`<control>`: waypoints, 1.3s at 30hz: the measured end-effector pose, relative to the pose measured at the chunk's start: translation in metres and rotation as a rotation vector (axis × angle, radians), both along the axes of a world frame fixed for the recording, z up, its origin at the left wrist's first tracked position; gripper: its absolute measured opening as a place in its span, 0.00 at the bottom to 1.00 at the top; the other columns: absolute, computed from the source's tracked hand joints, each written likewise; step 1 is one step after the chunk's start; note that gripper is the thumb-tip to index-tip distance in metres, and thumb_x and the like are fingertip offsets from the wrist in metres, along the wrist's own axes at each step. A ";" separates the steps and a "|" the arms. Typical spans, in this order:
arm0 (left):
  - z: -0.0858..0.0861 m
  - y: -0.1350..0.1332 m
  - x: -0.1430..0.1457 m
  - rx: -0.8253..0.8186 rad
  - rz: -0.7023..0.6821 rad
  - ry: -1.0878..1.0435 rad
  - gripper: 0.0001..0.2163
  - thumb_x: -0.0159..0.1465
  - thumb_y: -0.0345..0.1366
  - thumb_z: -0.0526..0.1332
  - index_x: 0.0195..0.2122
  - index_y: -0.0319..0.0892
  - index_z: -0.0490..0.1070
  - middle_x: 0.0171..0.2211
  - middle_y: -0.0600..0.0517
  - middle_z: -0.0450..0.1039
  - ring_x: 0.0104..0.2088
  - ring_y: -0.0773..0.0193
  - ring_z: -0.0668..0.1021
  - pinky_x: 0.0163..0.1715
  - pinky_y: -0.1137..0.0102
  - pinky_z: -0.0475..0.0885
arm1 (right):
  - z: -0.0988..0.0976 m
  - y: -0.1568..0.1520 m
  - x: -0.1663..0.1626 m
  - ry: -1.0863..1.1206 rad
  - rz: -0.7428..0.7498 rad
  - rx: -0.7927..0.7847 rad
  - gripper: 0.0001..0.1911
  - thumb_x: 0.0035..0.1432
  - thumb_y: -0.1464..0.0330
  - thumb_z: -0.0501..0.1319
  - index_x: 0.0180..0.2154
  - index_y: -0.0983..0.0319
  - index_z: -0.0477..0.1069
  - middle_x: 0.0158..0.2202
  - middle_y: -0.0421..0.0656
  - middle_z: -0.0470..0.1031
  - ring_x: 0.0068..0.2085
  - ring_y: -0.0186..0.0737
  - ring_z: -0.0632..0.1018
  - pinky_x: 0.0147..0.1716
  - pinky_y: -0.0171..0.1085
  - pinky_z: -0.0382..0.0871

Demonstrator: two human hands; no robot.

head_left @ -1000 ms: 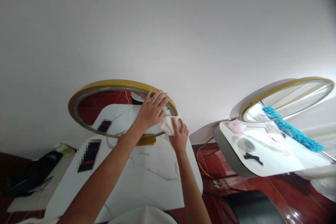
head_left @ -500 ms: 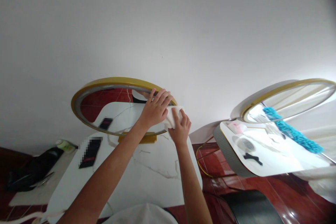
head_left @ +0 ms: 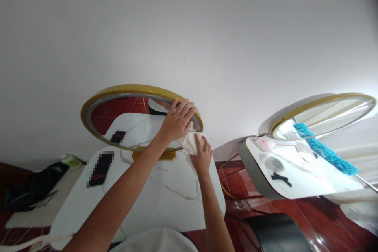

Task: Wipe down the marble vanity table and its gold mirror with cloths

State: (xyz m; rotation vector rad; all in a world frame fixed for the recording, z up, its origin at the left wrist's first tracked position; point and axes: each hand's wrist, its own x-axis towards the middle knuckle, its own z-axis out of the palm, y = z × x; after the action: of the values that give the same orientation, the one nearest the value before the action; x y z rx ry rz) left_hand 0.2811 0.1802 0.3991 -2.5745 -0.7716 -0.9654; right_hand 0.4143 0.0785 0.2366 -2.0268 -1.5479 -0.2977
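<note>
A round mirror with a gold frame stands on a gold base against the wall, on a white marbled table. My left hand lies on the mirror's upper right rim, fingers spread over the frame. In my right hand is a white cloth, pressed to the lower right edge of the frame. Part of the cloth reaches up beside my left hand's thumb. On the table's left side lies a dark flat object, blurred over.
To the right, a second white table holds another gold-framed mirror, a blue fluffy duster and a black bow-shaped item. A black stool seat stands below it. At far left are a black bag and a green container.
My right hand has slid the cloth down along the mirror's right rim, baring more of the gold frame. My left hand has stayed on the rim. The view has shifted slightly.
</note>
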 end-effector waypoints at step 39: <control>-0.275 0.049 -0.258 -1.520 0.330 -1.774 0.10 0.49 0.33 0.56 0.33 0.40 0.70 0.31 0.51 0.75 0.35 0.59 0.77 0.35 0.67 0.72 | -0.065 0.100 -0.250 -0.346 0.834 -0.314 0.39 0.58 0.71 0.53 0.65 0.54 0.36 0.66 0.47 0.48 0.59 0.56 0.58 0.50 0.59 0.58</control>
State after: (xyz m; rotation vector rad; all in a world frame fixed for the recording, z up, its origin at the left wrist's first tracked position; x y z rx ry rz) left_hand 0.0235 0.2296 0.1240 -0.9001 -2.9433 -3.2535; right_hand 0.1644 0.1784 0.1721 -1.3841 -2.6274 -0.0711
